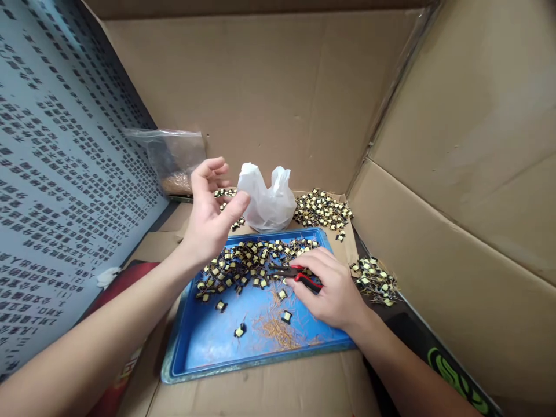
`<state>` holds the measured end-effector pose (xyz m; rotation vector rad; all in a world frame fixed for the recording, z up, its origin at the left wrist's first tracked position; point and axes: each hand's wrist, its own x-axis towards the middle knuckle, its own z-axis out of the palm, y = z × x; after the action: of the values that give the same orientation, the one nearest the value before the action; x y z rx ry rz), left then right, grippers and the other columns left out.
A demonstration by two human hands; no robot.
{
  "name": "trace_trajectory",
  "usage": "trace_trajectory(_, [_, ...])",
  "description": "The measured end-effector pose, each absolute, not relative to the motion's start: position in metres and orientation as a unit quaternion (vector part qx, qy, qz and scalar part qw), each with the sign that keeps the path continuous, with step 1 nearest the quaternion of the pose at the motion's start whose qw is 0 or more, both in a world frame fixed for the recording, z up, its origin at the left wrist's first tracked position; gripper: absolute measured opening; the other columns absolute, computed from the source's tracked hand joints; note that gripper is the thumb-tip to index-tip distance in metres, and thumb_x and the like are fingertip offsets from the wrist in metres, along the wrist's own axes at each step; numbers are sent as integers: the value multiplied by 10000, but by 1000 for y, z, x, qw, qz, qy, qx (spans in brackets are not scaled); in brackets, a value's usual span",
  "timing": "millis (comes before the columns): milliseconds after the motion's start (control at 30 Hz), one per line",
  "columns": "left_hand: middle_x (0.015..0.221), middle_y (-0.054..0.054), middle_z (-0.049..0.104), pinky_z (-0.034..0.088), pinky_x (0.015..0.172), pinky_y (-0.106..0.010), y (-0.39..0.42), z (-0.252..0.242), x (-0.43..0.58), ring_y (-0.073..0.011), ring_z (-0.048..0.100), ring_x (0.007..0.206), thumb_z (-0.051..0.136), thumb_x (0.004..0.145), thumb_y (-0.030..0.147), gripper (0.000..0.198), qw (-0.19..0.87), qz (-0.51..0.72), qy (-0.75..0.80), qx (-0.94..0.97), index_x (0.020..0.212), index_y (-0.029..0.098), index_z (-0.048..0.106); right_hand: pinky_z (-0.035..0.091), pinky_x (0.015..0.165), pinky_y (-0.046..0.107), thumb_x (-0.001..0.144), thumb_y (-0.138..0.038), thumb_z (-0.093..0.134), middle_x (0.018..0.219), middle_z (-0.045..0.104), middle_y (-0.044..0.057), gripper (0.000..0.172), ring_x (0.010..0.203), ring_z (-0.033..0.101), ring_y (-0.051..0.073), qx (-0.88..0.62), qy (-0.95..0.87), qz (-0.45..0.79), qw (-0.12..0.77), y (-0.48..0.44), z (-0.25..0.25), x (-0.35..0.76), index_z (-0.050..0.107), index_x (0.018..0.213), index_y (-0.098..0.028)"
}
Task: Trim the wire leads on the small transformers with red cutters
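Note:
My right hand (pixel 328 284) grips red-and-black pliers (pixel 306 280), their dark jaws lying over the blue tray (pixel 208 362). Raised above the tray's far left side, my left hand (pixel 212 211) has its fingers apart and nothing visible in it. Many small black bobbins with yellow wrapping and copper leads (pixel 252 255) are heaped along the back of the tray. A few lie singly toward the front, one bobbin (pixel 240 330) near the middle. Loose copper wire clippings (pixel 280 333) are scattered beside them, below the pliers.
Behind the tray stands a white plastic bag (pixel 271 202). More bobbins (pixel 324 209) are piled at the back right, with another pile (pixel 374 281) right of the tray. A clear zip bag (pixel 174 162) leans at the back left. Cardboard walls (pixel 269 87) enclose the back and right.

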<state>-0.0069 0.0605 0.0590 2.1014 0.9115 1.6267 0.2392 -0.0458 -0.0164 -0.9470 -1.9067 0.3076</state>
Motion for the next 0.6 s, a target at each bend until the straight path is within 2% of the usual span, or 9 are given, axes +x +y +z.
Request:
trace_trajectory(33, [1410, -116, 548, 565, 948, -396, 61, 60, -7, -271, 591, 1221, 770, 921, 535, 672, 146, 555, 329, 750, 1466, 315, 445, 564, 857, 441, 923, -209, 737, 983, 759, 81, 130, 917, 675, 252, -386, -782, 125, 473, -46, -16, 239, 708, 1049, -203])
trace_trajectory(100, [1271, -101, 646, 556, 899, -387, 60, 61, -7, -256, 643, 1100, 793, 905, 462, 702, 137, 506, 359, 772, 1494, 277, 459, 562, 856, 442, 911, -194, 727, 980, 756, 77, 130, 920, 671, 254, -384, -786, 126, 467, -46, -15, 239, 705, 1039, -211])
trace_trajectory(167, [1042, -50, 710, 535, 814, -360, 55, 61, -8, -218, 662, 905, 734, 933, 386, 521, 129, 441, 390, 798, 1402, 236, 564, 560, 851, 441, 902, -188, 723, 979, 752, 75, 139, 918, 666, 254, -383, -788, 129, 465, -46, -15, 238, 704, 1037, -213])
trace_trajectory(233, [938, -27, 718, 503, 772, -348, 48, 57, -9, -206, 646, 827, 683, 919, 317, 232, 87, 411, 386, 821, 1131, 220, 682, 559, 848, 439, 903, -195, 728, 978, 751, 73, 144, 914, 663, 252, -383, -787, 129, 466, -46, -15, 238, 700, 1043, -216])
trace_trajectory(300, [829, -14, 688, 470, 723, -341, 42, 52, -11, -200, 607, 754, 673, 866, 266, 82, 41, 407, 336, 849, 935, 224, 682, 557, 849, 436, 908, -202, 733, 982, 753, 71, 147, 914, 663, 249, -384, -786, 128, 467, -45, -15, 238, 696, 1050, -219])
trace_trajectory(467, [699, 18, 611, 431, 582, -290, 36, 35, -19, -159, 548, 607, 686, 788, 172, 116, 23, 421, 271, 865, 846, 234, 606, 549, 858, 439, 899, -181, 740, 989, 747, 69, 173, 913, 661, 245, -387, -791, 137, 453, -45, -15, 238, 687, 1059, -220])
trace_trajectory(600, [717, 33, 639, 424, 543, -258, 33, 29, -23, -122, 544, 558, 712, 833, 195, 126, 25, 476, 316, 821, 869, 229, 596, 546, 843, 439, 906, -171, 728, 976, 742, 65, 164, 899, 659, 242, -388, -797, 142, 441, -45, -15, 238, 684, 1055, -223])
